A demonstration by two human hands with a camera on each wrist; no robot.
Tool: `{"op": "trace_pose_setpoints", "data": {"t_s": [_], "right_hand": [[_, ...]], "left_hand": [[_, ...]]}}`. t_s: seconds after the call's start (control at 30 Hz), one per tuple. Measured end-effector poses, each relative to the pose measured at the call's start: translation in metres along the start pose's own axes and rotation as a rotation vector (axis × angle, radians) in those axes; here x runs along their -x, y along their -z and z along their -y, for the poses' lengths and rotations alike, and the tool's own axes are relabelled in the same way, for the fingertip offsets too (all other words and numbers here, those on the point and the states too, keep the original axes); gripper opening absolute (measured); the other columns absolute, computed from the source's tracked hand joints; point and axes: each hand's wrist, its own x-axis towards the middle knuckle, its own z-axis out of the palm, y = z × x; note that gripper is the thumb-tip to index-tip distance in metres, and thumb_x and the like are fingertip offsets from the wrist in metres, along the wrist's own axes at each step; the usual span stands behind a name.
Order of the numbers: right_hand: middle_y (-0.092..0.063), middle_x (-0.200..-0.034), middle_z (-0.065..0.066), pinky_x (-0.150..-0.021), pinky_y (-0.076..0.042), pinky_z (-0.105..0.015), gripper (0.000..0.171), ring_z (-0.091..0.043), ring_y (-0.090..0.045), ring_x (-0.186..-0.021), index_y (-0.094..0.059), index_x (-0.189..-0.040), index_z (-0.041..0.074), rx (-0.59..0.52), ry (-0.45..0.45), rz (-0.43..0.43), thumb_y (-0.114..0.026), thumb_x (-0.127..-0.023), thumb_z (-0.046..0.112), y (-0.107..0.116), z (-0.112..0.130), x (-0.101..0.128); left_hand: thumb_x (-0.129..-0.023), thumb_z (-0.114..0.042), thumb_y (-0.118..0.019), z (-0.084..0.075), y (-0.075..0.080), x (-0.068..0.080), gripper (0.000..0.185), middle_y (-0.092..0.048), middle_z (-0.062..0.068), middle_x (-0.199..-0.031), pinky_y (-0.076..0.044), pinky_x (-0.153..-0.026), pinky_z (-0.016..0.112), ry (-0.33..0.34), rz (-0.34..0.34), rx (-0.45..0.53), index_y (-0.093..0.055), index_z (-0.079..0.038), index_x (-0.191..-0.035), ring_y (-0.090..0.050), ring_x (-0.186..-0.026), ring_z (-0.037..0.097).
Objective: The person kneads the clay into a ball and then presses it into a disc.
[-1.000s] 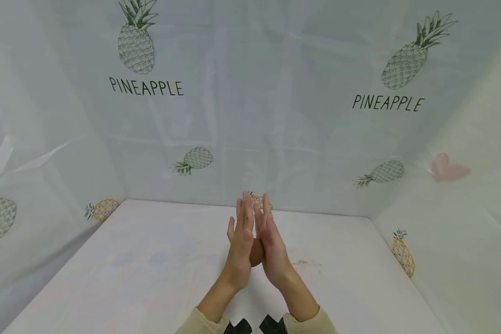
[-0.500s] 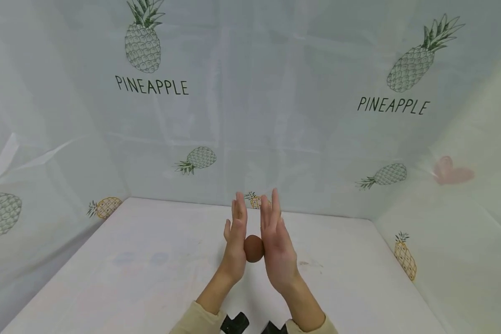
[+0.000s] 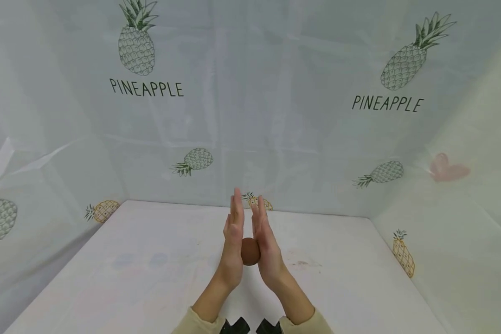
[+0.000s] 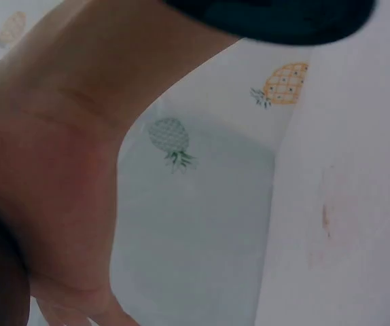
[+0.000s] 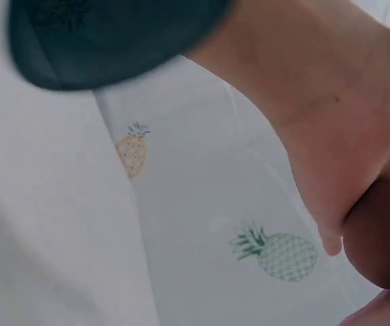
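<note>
A round brown ball (image 3: 250, 251) is held between two flat palms above the white table. My left hand (image 3: 232, 248) presses it from the left, fingers straight and pointing up and away. From the other side my right hand (image 3: 269, 250) presses with its fingers extended too. In the left wrist view the ball (image 4: 1, 278) shows dark at the lower left edge, against the palm (image 4: 52, 197). The right wrist view has the ball (image 5: 383, 234) at the right edge, touching the palm (image 5: 344, 156). What the ball is made of cannot be told.
The white table (image 3: 150, 287) carries faint bluish stains and a small brown smudge (image 3: 302, 263) right of the hands. A pale curtain (image 3: 267, 116) printed with pineapples encloses the back and sides. Dark wrist-camera mounts (image 3: 235, 326) sit by both sleeves.
The palms shift against each other around the ball: the right hand goes forward and then back, while the left does the opposite. The ball stays between them, now slightly further left.
</note>
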Motion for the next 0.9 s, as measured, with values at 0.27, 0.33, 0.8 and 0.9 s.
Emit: {"op": "trace_pose_setpoints", "data": {"t_s": [0.27, 0.33, 0.8, 0.9], "right_hand": [[0.01, -0.178, 0.009, -0.124, 0.014, -0.067, 0.056, -0.018, 0.015, -0.163, 0.009, -0.169, 0.042, 0.11, 0.04, 0.085, -0.005, -0.115, 0.045, -0.02, 0.008, 0.009], [0.01, -0.178, 0.009, -0.123, 0.016, -0.067, 0.057, -0.018, 0.016, -0.163, 0.01, -0.17, 0.037, 0.127, 0.119, 0.085, -0.003, -0.115, 0.039, -0.021, 0.013, 0.011], [0.007, -0.178, 0.009, -0.126, 0.014, -0.062, 0.06, -0.019, 0.011, -0.165, 0.005, -0.171, 0.035, 0.098, 0.213, -0.139, -0.008, -0.114, 0.043, 0.017, 0.016, 0.001], [0.008, -0.177, 0.012, -0.127, 0.013, -0.062, 0.059, -0.016, 0.012, -0.164, 0.006, -0.171, 0.039, 0.064, 0.125, -0.143, -0.009, -0.114, 0.048, 0.021, 0.008, -0.002]], "left_hand": [[-0.109, -0.059, -0.001, 0.003, 0.019, -0.007, 0.061, 0.014, -0.025, -0.174, 0.021, -0.121, 0.066, 0.085, -0.079, 0.06, 0.006, -0.045, -0.168, 0.018, -0.16, 0.004], [-0.11, -0.054, -0.001, 0.005, 0.016, -0.007, 0.06, 0.015, -0.021, -0.175, 0.022, -0.12, 0.066, 0.082, -0.053, 0.045, 0.007, -0.043, -0.168, 0.019, -0.161, 0.006], [-0.114, -0.04, -0.003, 0.004, -0.022, 0.005, 0.059, 0.013, -0.016, -0.177, 0.019, -0.121, 0.065, 0.02, 0.091, 0.014, 0.005, -0.03, -0.171, 0.016, -0.164, 0.015], [-0.114, -0.041, -0.004, 0.0, -0.024, 0.006, 0.059, 0.01, -0.014, -0.178, 0.018, -0.121, 0.065, -0.013, 0.079, -0.027, 0.004, -0.03, -0.171, 0.017, -0.163, 0.014]]}}
